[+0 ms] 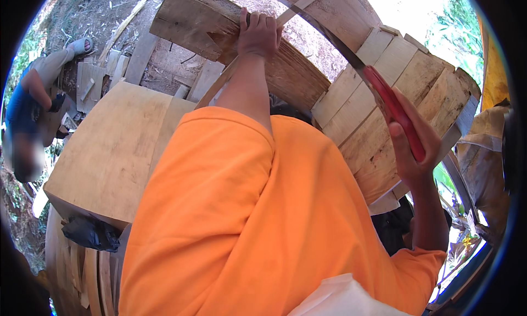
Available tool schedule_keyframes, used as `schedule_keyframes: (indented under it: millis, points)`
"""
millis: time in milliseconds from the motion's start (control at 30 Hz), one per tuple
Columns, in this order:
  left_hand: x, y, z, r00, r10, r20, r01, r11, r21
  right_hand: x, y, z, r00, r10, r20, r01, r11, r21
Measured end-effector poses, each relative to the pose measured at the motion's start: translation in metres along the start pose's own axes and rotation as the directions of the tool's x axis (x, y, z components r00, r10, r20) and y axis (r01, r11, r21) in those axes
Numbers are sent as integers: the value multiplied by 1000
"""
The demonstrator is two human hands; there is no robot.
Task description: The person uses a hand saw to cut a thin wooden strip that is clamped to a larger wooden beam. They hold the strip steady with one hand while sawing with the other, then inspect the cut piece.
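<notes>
My right hand [414,146] is wrapped round the red handle of a handsaw [394,107]. Its dark, narrow blade reaches up and to the left, crossing a thin wooden strip [307,3] near the top of the view. My left hand [258,36] grips this strip against a thick wooden beam [296,69], its fingers bent over the far side. The strip runs slantwise beneath that hand and back toward my body. Whether the saw's teeth touch the wood, I cannot tell.
A plank-topped bench [395,96] stands at the right. To the left is a smooth, pale wooden panel [110,151], with a black plastic bag [90,233] below it. Offcuts [90,85] and shavings litter the ground. Another person [38,91] bends over at the far left.
</notes>
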State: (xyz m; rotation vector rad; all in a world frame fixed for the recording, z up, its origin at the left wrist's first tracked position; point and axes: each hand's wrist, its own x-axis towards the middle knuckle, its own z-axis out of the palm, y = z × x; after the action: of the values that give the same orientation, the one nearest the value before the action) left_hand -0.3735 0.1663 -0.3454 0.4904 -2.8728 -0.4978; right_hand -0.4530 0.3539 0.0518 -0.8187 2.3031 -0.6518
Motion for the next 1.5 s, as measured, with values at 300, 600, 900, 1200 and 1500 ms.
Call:
schedule_keyframes:
  millis: [300, 600, 900, 1200, 1500]
  points:
    - [0, 0, -1, 1000, 13, -29, -13, 1000, -22, 87, 60, 112, 993, -29, -118, 54, 975, 213]
    - [1, 0, -7, 1000, 4, -24, -5, 999, -31, 84, 66, 119, 996, 16, -86, 0, 982, 188]
    - [0, -2, 0, 1000, -9, -1, 9, 1000, 0, 14, 41, 55, 1000, -6, -12, 6, 1000, 5]
    - [-3, 1, 7, 998, 17, -53, -15, 999, 40, 15, 12, 61, 998, 62, 17, -62, 997, 50]
    - [-3, 1, -14, 999, 31, -17, -31, 1000, 4, 18, 19, 55, 997, 56, -44, -54, 997, 47]
